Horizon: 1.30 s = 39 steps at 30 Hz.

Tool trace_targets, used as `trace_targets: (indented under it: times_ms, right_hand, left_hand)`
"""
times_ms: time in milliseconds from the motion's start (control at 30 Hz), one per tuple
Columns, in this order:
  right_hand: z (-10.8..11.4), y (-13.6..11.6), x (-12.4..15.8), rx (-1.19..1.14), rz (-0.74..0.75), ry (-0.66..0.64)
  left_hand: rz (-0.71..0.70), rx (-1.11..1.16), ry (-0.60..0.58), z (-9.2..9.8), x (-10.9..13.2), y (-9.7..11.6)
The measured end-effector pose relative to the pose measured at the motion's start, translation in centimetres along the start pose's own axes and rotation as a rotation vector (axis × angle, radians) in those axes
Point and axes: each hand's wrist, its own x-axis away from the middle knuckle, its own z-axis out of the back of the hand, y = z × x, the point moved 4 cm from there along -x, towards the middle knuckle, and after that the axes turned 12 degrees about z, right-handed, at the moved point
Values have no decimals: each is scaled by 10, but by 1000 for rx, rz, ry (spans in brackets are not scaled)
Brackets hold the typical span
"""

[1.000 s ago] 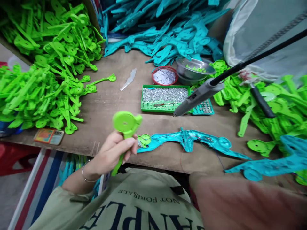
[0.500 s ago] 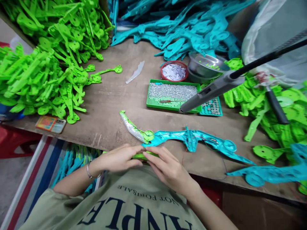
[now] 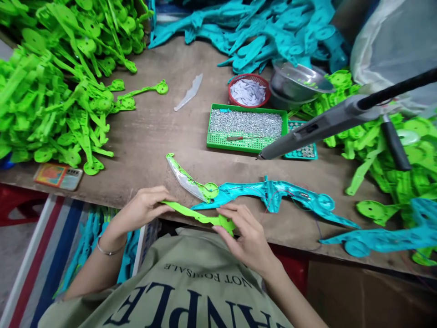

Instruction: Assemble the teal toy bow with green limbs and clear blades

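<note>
A long green plastic piece (image 3: 200, 215) is stretched between my hands at the table's front edge. My left hand (image 3: 145, 207) pinches its narrow end, and my right hand (image 3: 244, 230) grips the wider end. Just beyond lies a blue plastic bow-shaped half (image 3: 235, 193) with thin wires along it. Joined to its left end is a green limb (image 3: 210, 191) with a round hub, and a clear strip (image 3: 184, 180) lies along that limb. A grey electric screwdriver (image 3: 300, 127) hangs over the right side, its tip pointing down-left.
Green pieces (image 3: 51, 100) are heaped at left, with blue pieces (image 3: 273, 36) at the back. A green tray (image 3: 246, 146) holds screws and a small screwdriver (image 3: 244, 138). Beside it stand a red basket (image 3: 234, 99) and a metal bowl (image 3: 297, 82). More green parts (image 3: 392, 159) crowd the right.
My left hand has moved left, away from my right hand. The green piece, mostly covered by the hands before, now shows along its length. The view has shifted slightly.
</note>
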Motion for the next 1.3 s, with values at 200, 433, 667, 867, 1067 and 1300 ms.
trace_targets:
  times_ms: [200,433,667,867,1067,1300]
  right_hand:
    - [-17,-11,-18,6,179,-214]
    - [-22,-10,-39,35,236,-225]
    - [-32,3,-61,61,208,-203]
    - [-48,26,-79,224,146,-240]
    - [-65,33,-87,252,113,-350]
    - [-70,36,-90,244,60,-405]
  left_hand:
    - [-21,149,-89,5,-18,-8]
    - [-61,243,-162,17,-40,-18]
    - [-16,287,73,22,-57,-42]
    - [314,300,532,28,-69,-73]
    - [425,313,543,22,-82,-78]
    - [522,465,473,15,-91,-86]
